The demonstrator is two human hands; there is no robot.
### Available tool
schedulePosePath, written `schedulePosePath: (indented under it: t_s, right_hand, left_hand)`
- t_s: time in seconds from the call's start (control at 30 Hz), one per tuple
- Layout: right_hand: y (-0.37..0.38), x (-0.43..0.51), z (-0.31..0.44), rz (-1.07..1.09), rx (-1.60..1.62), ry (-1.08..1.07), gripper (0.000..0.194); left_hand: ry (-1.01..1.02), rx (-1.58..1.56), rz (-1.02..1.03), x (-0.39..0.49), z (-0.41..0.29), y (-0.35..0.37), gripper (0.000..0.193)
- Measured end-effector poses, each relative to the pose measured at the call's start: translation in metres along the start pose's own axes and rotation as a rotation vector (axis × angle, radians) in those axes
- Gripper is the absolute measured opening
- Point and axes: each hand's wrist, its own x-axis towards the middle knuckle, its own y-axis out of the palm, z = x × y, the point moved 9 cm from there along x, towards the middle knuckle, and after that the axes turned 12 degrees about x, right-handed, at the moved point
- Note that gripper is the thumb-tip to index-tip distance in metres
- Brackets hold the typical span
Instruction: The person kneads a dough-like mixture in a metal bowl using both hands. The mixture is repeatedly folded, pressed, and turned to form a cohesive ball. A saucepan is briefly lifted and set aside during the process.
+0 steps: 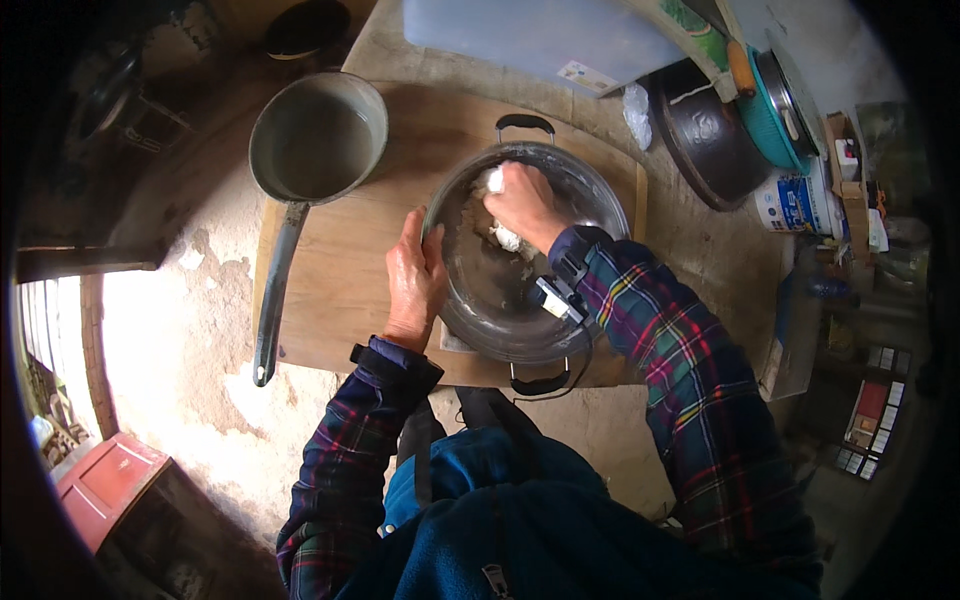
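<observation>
A wide metal pan with two black-capped loop handles sits on a wooden board. My left hand grips its left rim, thumb towards the inside. Inside the pan, my right hand is curled over a white, dough-like mass, and part of the mass bulges out by the fingertips. The fingers' undersides are hidden. Brownish-white residue lies around it on the pan's bottom. A small device with a cable is strapped at my right wrist.
A long-handled metal ladle or dipper rests at the board's left, its handle past the edge. Behind stand a translucent plastic box and a crumpled plastic bag. A dark glazed vessel, a teal basket and a white bucket line the right.
</observation>
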Motion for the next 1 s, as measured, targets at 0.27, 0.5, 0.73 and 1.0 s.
schedulePosePath:
  t_s: [0.27,0.5,0.73,1.0]
  right_hand:
    - [0.065,-0.058,0.050,0.248,-0.026,-0.595,0.017]
    - [0.056,-0.083,0.044,0.455,-0.252,-0.554,0.026]
    - [0.039,-0.101,0.028,0.482,0.044,-0.027,0.028]
    - [0.074,-0.103,0.040,0.382,-0.302,-0.230,0.051]
  left_hand:
    - [-0.106,-0.024,0.021,0.007,0.012,0.007,0.020]
    - [-0.008,0.033,-0.004,0.009,0.004,0.003,0.019]
    - [-0.118,-0.040,0.038,0.006,0.011,0.008,0.018]
    - [-0.137,-0.041,-0.003,0.003,0.009,0.000,0.018]
